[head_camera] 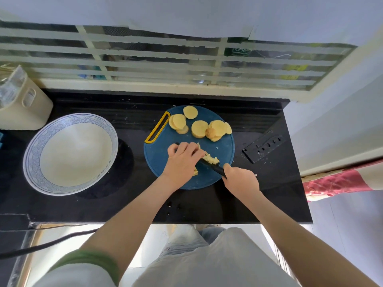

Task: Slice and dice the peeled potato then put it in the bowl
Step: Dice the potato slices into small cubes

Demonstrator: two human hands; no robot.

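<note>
The left hand (182,160) is on the blue board (157,156). Its fingers are bent, and the tips hold down a small pile of potato bits (210,159). The bits stick out just to the right of the fingertips. One more small bit lies under the wrist.

The right hand (240,179) is closed tight around the black handle of the knife (217,169). The blade goes under the left fingers, so most of it is hidden. It lies right against the bits.

The round potato slices (200,128) are on the far side of the board, past the left fingers and not touching them. Some slices lie on top of each other.

The bowl (70,154) sits on the black counter (207,206), well off to the left of the left hand. No potato is in it.

A black knife cover (263,149) lies on the counter to the right of the board, beyond the right hand. A pale tub (24,106) stands behind the bowl.
</note>
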